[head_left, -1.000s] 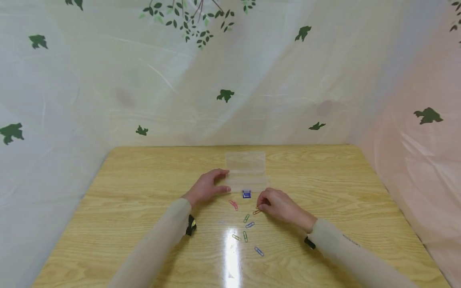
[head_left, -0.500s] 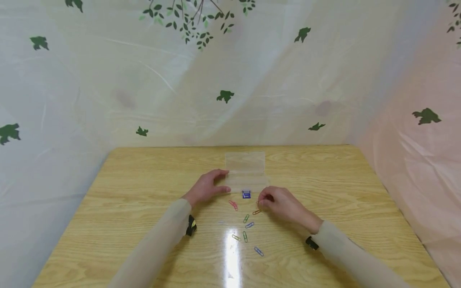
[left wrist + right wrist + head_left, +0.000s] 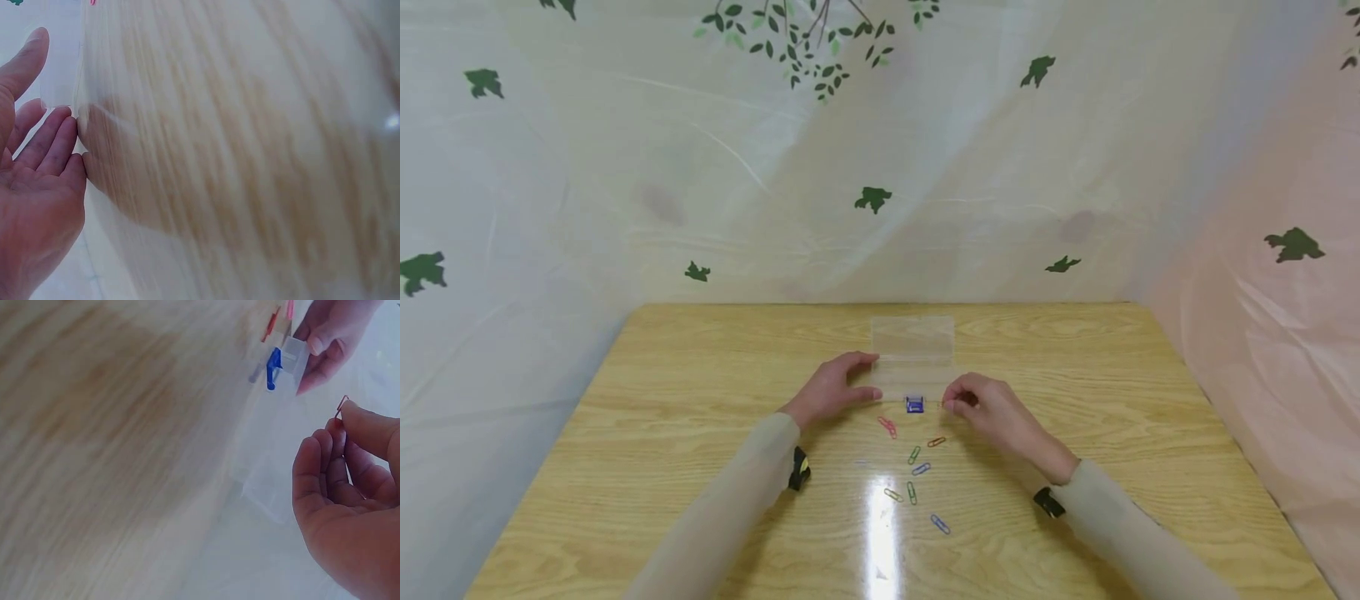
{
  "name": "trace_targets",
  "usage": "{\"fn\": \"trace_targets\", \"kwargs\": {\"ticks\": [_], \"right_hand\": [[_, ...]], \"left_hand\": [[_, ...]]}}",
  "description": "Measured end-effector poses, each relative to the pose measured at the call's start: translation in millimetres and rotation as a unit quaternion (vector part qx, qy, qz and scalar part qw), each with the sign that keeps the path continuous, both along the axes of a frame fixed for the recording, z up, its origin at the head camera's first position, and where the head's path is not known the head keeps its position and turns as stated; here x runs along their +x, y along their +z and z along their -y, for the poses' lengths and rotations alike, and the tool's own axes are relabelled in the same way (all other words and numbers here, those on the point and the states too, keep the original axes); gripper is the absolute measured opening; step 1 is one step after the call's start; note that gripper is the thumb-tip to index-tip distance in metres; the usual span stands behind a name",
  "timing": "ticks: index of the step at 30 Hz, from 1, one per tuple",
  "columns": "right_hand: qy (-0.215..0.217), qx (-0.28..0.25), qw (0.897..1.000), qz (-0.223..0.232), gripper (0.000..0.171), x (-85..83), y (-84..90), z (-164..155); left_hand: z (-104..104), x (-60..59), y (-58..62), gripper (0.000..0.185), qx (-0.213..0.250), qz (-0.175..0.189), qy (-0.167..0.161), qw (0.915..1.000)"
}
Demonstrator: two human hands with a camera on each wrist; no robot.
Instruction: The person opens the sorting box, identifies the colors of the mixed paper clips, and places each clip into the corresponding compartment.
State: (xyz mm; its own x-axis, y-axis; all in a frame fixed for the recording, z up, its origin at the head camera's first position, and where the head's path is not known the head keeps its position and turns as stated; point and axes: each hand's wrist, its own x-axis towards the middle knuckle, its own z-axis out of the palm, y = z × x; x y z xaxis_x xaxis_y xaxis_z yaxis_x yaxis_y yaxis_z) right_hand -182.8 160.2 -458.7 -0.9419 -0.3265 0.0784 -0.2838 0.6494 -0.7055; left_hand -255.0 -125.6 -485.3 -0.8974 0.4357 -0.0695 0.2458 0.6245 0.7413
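Note:
A clear plastic box [image 3: 913,383] lies on the table with its lid [image 3: 913,337] folded open toward the back and a blue latch [image 3: 914,405] at its front. My left hand [image 3: 829,390] holds the box's left end between thumb and fingers. At the front right corner of the box, my right hand [image 3: 992,410] pinches a thin reddish-orange paper clip [image 3: 340,406] between thumb and index fingertips. A red paper clip [image 3: 936,442] lies on the table just in front of that hand. Pink paper clips [image 3: 887,427] lie in front of the latch.
Nearer me on the wooden table [image 3: 700,350] are scattered a green paper clip [image 3: 913,455], a blue one [image 3: 921,469], a yellow-green one [image 3: 892,495], another green one [image 3: 912,492] and another blue one [image 3: 940,524]. A patterned curtain [image 3: 760,208] stands behind the table.
My right hand has lifted a paper clip from beside the red one and moved it away from me to the box's front right corner. The left hand stays on the box.

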Motion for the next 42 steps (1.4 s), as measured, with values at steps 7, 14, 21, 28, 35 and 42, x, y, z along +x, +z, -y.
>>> {"fn": "trace_targets", "kwargs": {"ticks": [7, 14, 21, 28, 35, 42], "right_hand": [[-0.010, -0.013, 0.999, -0.035, 0.004, -7.1, 1.4, 1], [-0.024, -0.019, 0.999, -0.043, 0.003, -15.6, 0.5, 2], [-0.034, -0.011, 0.998, -0.045, 0.003, -24.3, -1.3, 4], [-0.039, -0.002, 0.998, -0.040, 0.003, -30.5, -1.5, 5], [-0.040, 0.020, 0.999, -0.024, 0.003, -36.0, -1.1, 7], [-0.033, 0.045, 0.998, -0.021, 0.005, -38.9, -2.7, 8]], "left_hand": [[0, -0.6, -1.1, 0.066, 0.003, 0.006, 0.003, 1.0000], [0, 0.5, 0.3, 0.066, 0.001, 0.007, 0.005, 1.0000], [0, 0.6, 0.1, 0.065, 0.006, 0.006, 0.005, 0.9999], [1, -1.2, -2.3, 0.065, 0.019, 0.004, -0.002, 0.9998], [1, -1.8, -1.6, 0.065, 0.008, 0.001, -0.003, 1.0000], [1, -2.3, -0.7, 0.066, 0.004, 0.005, -0.004, 1.0000]]}}
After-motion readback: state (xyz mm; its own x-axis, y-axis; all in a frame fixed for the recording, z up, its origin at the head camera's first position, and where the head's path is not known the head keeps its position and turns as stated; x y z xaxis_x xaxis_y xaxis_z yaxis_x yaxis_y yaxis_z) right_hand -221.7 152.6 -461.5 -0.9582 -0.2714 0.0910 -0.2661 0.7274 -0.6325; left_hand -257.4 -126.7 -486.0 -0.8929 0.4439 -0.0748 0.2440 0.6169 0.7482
